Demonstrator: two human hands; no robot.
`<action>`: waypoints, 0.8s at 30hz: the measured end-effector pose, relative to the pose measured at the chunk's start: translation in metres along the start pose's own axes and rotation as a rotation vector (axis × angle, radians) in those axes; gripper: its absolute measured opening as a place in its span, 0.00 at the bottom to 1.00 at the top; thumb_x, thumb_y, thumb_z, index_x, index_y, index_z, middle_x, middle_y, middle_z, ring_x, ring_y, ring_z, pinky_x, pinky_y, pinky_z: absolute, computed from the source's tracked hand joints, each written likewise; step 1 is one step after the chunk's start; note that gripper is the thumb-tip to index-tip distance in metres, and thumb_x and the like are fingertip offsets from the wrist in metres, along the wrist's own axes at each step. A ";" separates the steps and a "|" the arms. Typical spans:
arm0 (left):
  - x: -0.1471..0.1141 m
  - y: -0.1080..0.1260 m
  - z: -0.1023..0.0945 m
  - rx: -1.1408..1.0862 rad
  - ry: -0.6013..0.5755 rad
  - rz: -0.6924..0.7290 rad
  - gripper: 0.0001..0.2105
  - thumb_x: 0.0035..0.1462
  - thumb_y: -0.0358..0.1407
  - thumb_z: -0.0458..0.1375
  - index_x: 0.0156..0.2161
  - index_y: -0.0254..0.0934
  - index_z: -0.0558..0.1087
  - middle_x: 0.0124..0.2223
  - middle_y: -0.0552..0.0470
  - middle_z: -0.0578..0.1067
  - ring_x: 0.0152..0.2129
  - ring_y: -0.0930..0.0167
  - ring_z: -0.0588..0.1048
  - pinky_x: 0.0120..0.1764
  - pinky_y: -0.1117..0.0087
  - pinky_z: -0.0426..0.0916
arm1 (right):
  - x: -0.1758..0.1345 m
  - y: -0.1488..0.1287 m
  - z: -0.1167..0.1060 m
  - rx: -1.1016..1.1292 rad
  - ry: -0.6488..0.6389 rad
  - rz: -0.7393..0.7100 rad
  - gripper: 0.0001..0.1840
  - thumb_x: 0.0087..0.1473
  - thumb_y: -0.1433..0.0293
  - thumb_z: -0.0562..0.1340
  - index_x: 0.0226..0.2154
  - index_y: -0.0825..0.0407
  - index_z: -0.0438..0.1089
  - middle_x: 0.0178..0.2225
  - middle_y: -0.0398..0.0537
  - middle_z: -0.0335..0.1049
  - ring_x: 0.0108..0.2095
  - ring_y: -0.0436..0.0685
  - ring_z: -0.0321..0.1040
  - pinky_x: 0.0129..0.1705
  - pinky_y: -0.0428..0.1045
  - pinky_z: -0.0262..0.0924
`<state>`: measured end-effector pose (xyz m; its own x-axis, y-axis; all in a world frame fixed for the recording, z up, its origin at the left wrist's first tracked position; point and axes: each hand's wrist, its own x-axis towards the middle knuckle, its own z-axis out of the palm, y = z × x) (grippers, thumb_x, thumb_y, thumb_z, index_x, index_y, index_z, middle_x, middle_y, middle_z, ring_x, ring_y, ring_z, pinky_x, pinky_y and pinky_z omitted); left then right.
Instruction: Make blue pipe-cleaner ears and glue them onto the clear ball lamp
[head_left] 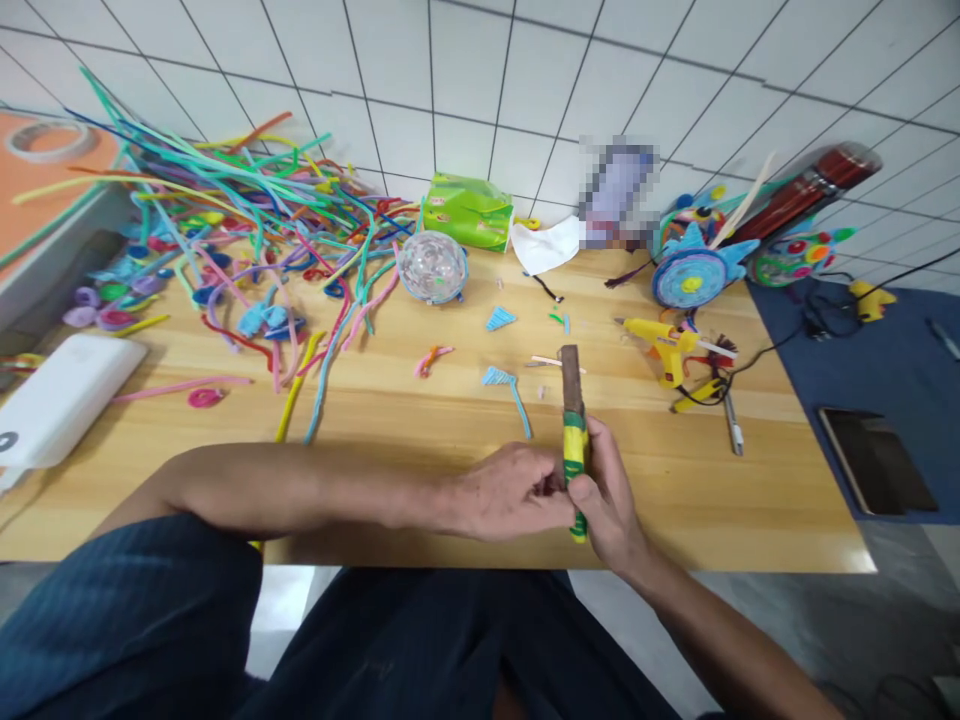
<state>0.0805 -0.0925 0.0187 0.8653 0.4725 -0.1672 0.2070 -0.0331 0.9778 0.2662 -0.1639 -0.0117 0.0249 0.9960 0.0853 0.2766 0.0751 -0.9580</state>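
stick (573, 440), lower part partly hidden, in grip of right hand (616, 505), left hand (517, 492) beside it, grip obscured and unclear

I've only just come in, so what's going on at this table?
A person at the wooden table grips a brown, yellow and green craft piece in the right hand. The left hand is close against it, its fingertips partly hidden. Pipe cleaners are heaped to the left; a yellow glue gun lies to the right.
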 end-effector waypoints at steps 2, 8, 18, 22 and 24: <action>-0.003 0.005 -0.001 -0.096 -0.055 0.044 0.10 0.61 0.38 0.60 0.32 0.38 0.65 0.28 0.59 0.65 0.25 0.76 0.63 0.29 0.73 0.58 | -0.002 0.008 -0.004 -0.005 0.054 -0.043 0.44 0.61 0.34 0.62 0.67 0.44 0.67 0.53 0.50 0.74 0.51 0.64 0.71 0.54 0.57 0.69; 0.002 0.010 -0.004 -0.057 -0.038 0.167 0.10 0.57 0.33 0.62 0.32 0.39 0.62 0.27 0.61 0.62 0.24 0.77 0.60 0.28 0.74 0.56 | -0.008 0.014 -0.012 0.151 0.044 0.153 0.54 0.55 0.28 0.62 0.71 0.44 0.65 0.56 0.54 0.74 0.54 0.68 0.73 0.56 0.62 0.73; 0.007 0.018 -0.019 0.606 -0.093 0.104 0.10 0.71 0.41 0.58 0.40 0.36 0.72 0.37 0.46 0.80 0.32 0.66 0.78 0.30 0.68 0.61 | -0.013 -0.011 0.021 0.505 -0.024 0.557 0.46 0.52 0.42 0.73 0.68 0.42 0.69 0.54 0.53 0.81 0.60 0.69 0.76 0.64 0.63 0.73; -0.009 0.017 -0.023 0.557 -0.062 0.186 0.13 0.71 0.43 0.61 0.38 0.36 0.75 0.33 0.49 0.80 0.27 0.69 0.76 0.28 0.69 0.60 | -0.012 -0.010 0.021 0.442 -0.073 0.528 0.37 0.54 0.48 0.73 0.62 0.43 0.74 0.50 0.52 0.82 0.51 0.66 0.81 0.58 0.61 0.77; -0.016 0.013 -0.033 0.537 0.004 0.234 0.16 0.73 0.45 0.60 0.36 0.37 0.76 0.29 0.52 0.77 0.24 0.72 0.73 0.29 0.70 0.61 | -0.011 -0.010 0.016 0.323 -0.105 0.429 0.31 0.58 0.48 0.69 0.59 0.45 0.74 0.47 0.52 0.82 0.46 0.65 0.82 0.52 0.61 0.80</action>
<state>0.0546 -0.0714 0.0381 0.9143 0.4022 0.0475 0.2136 -0.5785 0.7873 0.2476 -0.1750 -0.0076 -0.0302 0.9387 -0.3435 -0.0472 -0.3446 -0.9376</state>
